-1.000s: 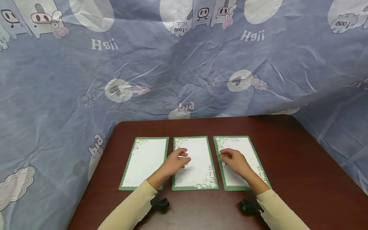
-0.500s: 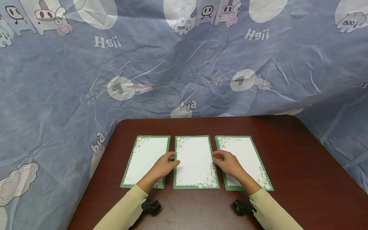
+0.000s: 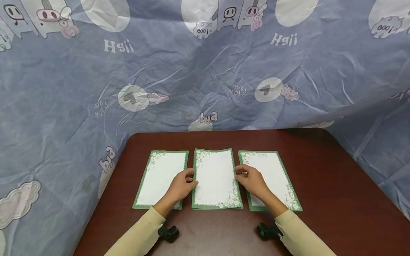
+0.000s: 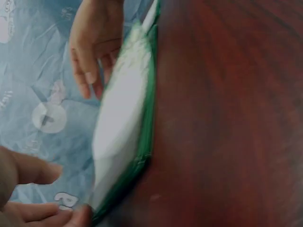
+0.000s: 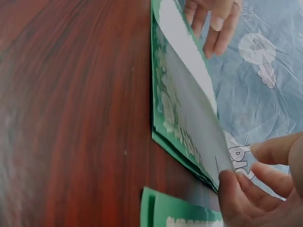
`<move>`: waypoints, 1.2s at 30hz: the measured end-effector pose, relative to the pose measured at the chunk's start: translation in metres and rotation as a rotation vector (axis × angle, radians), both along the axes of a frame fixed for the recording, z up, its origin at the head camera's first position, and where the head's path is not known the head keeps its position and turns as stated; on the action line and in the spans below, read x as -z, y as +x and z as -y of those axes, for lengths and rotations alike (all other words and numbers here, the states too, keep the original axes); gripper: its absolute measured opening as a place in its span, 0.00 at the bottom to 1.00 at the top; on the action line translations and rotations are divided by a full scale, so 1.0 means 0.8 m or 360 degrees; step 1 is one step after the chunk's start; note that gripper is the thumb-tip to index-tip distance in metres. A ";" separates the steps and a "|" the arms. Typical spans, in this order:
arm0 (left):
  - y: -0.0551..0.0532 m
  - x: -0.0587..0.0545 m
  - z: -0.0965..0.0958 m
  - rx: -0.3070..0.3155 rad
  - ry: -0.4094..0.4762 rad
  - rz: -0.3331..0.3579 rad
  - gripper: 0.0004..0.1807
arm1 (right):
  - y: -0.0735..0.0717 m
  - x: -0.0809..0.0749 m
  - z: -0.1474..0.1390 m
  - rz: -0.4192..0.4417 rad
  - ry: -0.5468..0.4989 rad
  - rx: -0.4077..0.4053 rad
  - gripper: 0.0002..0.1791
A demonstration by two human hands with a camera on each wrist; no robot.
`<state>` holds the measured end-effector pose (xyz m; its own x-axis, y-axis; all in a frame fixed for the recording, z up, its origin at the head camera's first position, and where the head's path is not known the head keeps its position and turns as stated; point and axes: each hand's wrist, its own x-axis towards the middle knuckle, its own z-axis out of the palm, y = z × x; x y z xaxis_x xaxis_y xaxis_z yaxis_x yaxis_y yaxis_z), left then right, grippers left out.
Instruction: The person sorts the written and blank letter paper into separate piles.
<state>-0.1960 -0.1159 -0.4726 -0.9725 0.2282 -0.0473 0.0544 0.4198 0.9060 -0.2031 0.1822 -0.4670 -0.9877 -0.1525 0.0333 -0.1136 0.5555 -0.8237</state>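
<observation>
The middle stack of green-bordered floral letter paper [image 3: 214, 177] lies between both hands, its sheets slightly out of line and its top bowed. My left hand [image 3: 180, 185] touches its left edge with the fingertips; in the left wrist view the thumb [image 4: 45, 172] stands apart from the paper. At the right edge, the fingertips of my right hand [image 3: 253, 182] touch the sheets, and its thumb [image 5: 272, 149] is also clear of them in the right wrist view. Matching paper lies to the left [image 3: 161, 170] and right [image 3: 269, 167], partly covered by the hands and forearms.
The dark reddish-brown table [image 3: 326, 192] extends around the paper, with bare wood at the right and along the front. A blue printed cloth [image 3: 179, 78] hangs behind and at the sides. Black wrist-worn devices [image 3: 168, 233] sit at both cuffs.
My left hand has moved left, off the middle stack's face to its left edge. My right hand has shifted left to its right edge. The middle sheets have gone from flat to bowed and uneven.
</observation>
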 end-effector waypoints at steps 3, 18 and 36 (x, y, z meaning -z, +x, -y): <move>0.000 0.004 -0.002 -0.0078 0.0089 -0.0043 0.31 | -0.002 0.002 0.001 0.0077 -0.0197 0.0020 0.22; 0.000 0.012 0.025 -0.0201 0.0180 -0.0015 0.35 | -0.006 0.009 0.017 0.0215 -0.0535 0.0068 0.32; 0.004 -0.017 0.131 -0.0363 0.0249 0.0013 0.25 | -0.030 -0.006 0.119 0.0247 -0.0611 -0.0173 0.23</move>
